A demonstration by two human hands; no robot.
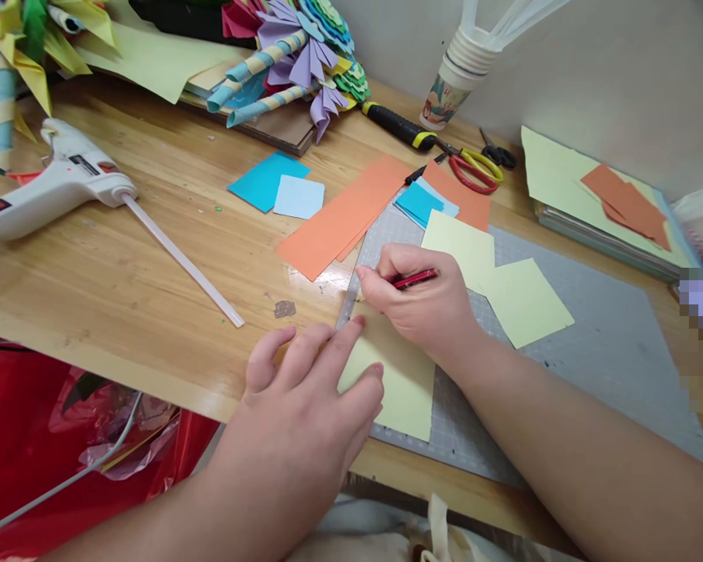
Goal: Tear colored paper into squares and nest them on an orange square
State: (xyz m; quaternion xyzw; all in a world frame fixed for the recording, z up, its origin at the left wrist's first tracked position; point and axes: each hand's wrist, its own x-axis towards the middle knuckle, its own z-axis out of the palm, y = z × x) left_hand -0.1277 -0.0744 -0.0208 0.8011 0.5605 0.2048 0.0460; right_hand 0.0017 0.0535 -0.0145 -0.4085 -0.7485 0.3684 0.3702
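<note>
A sheet of pale yellow paper [407, 382] lies on the grey cutting mat [597, 343]. My left hand [316, 414] rests on the sheet's left side, fingers spread, the index fingertip near its upper edge. At that upper edge my right hand [425, 297] is closed around a dark red pencil [415, 279]; its tip is hidden behind the fingers. Two smaller pale yellow pieces, a square [530, 303] and another piece [462, 246] partly behind my right hand, lie beyond. Orange paper strips [345, 222] sit to the upper left, across the mat's edge.
A white glue gun [76, 179] with a long glue stick [181, 257] lies at left. Scissors [474, 170], a black-and-yellow handled tool [398, 126] and stacked paper cups [460, 78] stand at the back. Paper flowers [310, 47] lie on books; a paper stack [609, 203] sits right.
</note>
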